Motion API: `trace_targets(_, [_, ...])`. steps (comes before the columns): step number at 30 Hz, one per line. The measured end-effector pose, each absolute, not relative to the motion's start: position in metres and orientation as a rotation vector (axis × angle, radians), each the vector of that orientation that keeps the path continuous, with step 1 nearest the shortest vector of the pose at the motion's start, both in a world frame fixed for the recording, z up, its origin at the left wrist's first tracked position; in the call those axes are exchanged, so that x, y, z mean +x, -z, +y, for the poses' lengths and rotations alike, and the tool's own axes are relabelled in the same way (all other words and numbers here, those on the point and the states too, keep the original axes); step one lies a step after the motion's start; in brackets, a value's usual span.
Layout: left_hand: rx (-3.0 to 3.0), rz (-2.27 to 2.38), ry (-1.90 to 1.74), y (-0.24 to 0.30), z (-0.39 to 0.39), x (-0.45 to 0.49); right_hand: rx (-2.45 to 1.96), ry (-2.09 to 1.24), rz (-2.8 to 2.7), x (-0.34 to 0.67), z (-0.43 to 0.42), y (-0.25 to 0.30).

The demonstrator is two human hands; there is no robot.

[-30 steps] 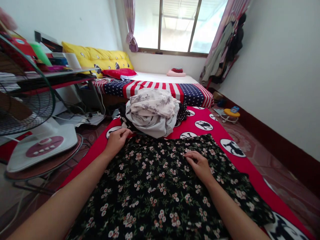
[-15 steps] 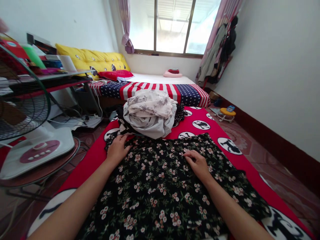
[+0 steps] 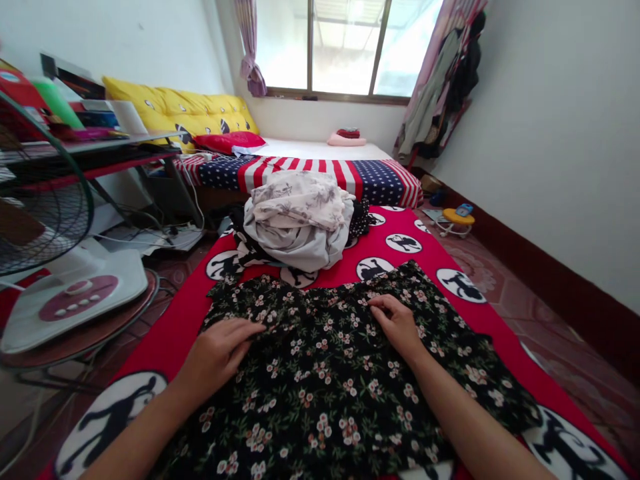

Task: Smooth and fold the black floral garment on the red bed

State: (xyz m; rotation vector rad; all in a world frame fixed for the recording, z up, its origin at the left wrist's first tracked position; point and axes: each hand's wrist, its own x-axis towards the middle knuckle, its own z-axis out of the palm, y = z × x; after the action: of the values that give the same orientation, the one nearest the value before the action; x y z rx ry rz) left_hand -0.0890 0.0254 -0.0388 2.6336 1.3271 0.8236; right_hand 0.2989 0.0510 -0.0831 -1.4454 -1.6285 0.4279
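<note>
A black floral garment (image 3: 325, 380) lies spread out on a red sheet with black-and-white cat roundels (image 3: 400, 243). My left hand (image 3: 220, 350) rests over the garment's left part, fingers stretched to the right and the thumb apart from them. On the right, my right hand (image 3: 397, 323) has its fingers bent and the tips pinching the cloth a little below the top edge. Beyond that edge sits a heap of crumpled clothes (image 3: 300, 220), pale and patterned on top, with black pieces under it.
A fan (image 3: 75, 293) stands on a round stool (image 3: 135, 313) at the left, close to a cluttered desk (image 3: 150, 139). Behind the heap is a bed with a stars-and-stripes cover (image 3: 295, 167). A small yellow stool (image 3: 457, 217) is by the right wall.
My left hand has come back from the garment's top left edge toward me. Cloth along the top middle has shifted nearer, uncovering a roundel before the heap. My right hand stays nearly in place.
</note>
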Motion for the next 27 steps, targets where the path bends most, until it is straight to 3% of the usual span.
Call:
trace_targets(5, [2.631,1.391,-0.777,0.073,0.012,-0.088,-1.511,-0.472,-1.495,0.309,0.063,0.079])
trace_targets(11, [2.63,1.387,-0.811,0.08,0.02,-0.091,-1.821,0.041,-1.738,0.344,0.101,0.05])
trace_targets(16, [2.557,1.375,-0.886,0.086,0.02,-0.095,-2.044,0.049,-1.79,0.371,0.122,0.046])
trace_targets(27, [2.536,1.317,-1.049,0.042,0.002,-0.098,-1.785,0.131,-1.721,0.404,0.116,0.037])
